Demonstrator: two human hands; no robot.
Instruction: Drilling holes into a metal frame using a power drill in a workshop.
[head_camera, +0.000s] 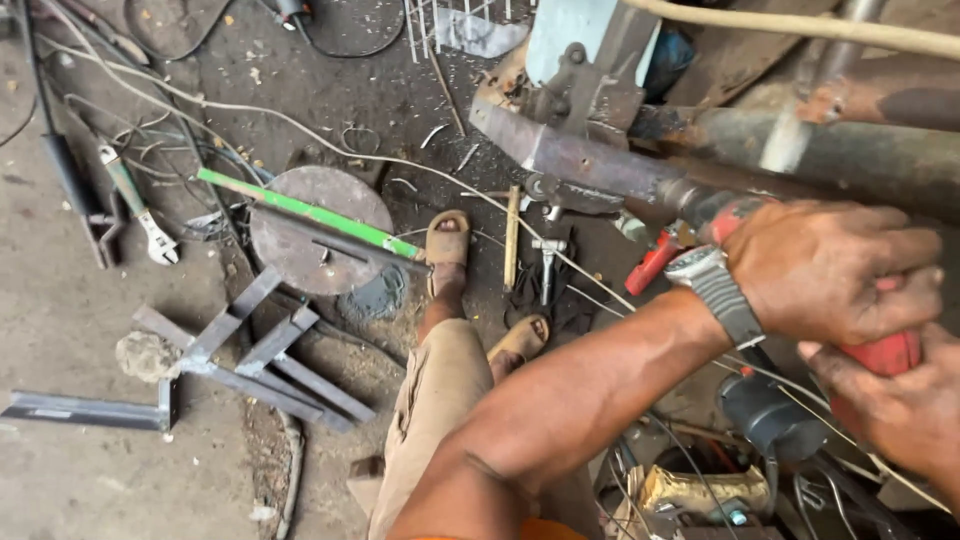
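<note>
A long rusty steel pipe (800, 150) runs across the top right, its long axis slanting down from the right edge toward a grey metal bracket (570, 150). Just below it the left hand (835, 270), with a silver wristwatch (715, 285), is wrapped tight around a red-bodied power tool (885, 352) — fingers fully closed on the casing. The right hand (900, 410) clamps the same tool from beneath, nearer the body. 1 adjustable wrench (140, 215) lies well apart on the floor, far left.

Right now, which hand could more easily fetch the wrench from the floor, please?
Probably the left hand: the wrench lies on its side, farther from the right hand; both grip the red tool.
</note>
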